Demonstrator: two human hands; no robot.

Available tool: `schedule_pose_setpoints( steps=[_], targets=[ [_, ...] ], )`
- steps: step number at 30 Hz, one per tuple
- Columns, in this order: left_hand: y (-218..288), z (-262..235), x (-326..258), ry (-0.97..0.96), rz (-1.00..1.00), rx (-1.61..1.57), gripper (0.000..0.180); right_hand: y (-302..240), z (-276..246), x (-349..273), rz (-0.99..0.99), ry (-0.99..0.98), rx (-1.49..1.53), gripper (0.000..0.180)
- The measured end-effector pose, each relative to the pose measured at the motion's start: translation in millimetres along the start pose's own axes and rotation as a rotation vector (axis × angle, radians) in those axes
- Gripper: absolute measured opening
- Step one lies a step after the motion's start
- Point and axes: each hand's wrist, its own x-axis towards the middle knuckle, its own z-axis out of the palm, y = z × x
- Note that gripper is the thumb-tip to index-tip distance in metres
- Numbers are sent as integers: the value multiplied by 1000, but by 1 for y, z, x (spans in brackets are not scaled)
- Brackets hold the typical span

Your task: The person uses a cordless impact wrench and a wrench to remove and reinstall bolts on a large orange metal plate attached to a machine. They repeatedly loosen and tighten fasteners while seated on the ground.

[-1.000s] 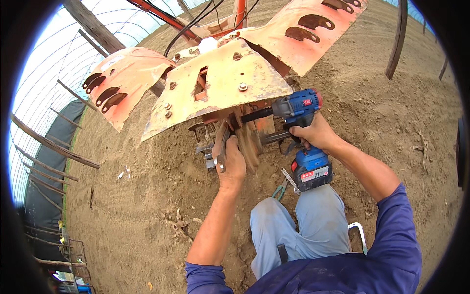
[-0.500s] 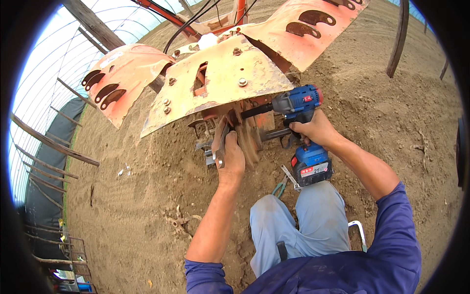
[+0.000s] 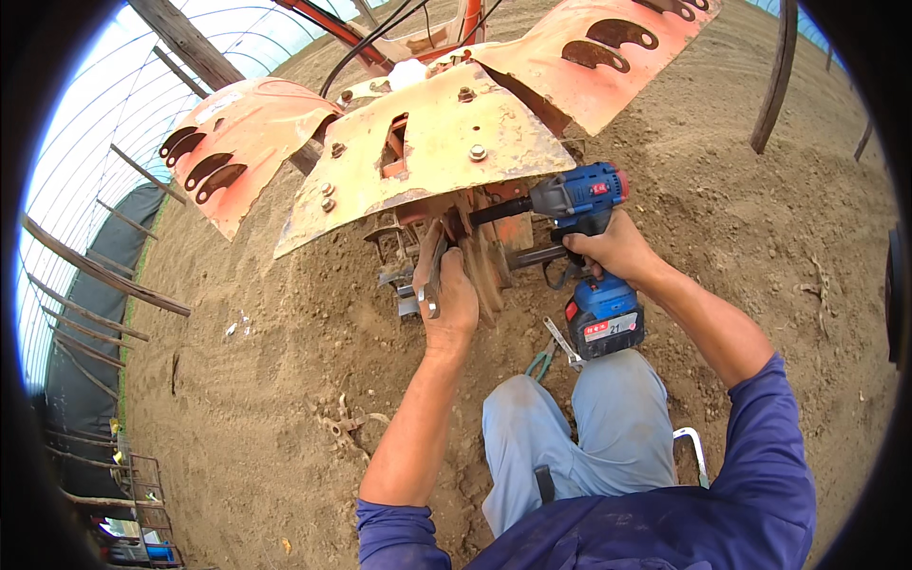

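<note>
My right hand [image 3: 616, 251] is closed round the grip of a blue cordless impact wrench [image 3: 576, 194], its red-marked battery low by my knee. The dark socket [image 3: 501, 211] points left, in under the orange metal cover [image 3: 427, 142] of a tilling machine. My left hand [image 3: 453, 302] is closed on a metal spanner [image 3: 435, 296], held roughly upright beside the worn tines [image 3: 486, 271] below that cover. Shadow and the tines hide where the socket and the spanner's upper end meet the machine.
Green-handled pliers [image 3: 541, 363] and an adjustable wrench [image 3: 562, 342] lie by my knees. A white bent frame [image 3: 698, 452] is at my right. Loose tiller blades [image 3: 344, 426] rest on the soil. Curved dark blades [image 3: 596, 55] lie on the orange side covers. Wooden posts [image 3: 774, 81] stand around.
Both hands keep their holds on the spanner and the impact wrench, almost in place. The view has shifted slightly, so the covers sit a little farther right.
</note>
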Motion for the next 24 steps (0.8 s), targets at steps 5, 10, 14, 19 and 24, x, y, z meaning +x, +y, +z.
schedule_pose_setpoints(
  steps=[5, 10, 14, 19, 24],
  targets=[
    [-24, -3, 6, -20, 34, -28, 51, -1, 1, -1, -2, 6, 25, 20],
    [-25, -2, 6, -4, 48, -40, 51, 1, 0, 1, 18, -5, 30, 22],
    [-18, -1, 5, 1, 42, -37, 50, 2, 0, 2, 17, -5, 14, 21],
    [-12, -2, 3, -24, 42, 17, 52, 1, 2, 0, -1, 10, 31, 17],
    [-12, -9, 7, 32, -183, -239, 51, 5, 1, 4, -2, -12, 31, 18]
  ],
)
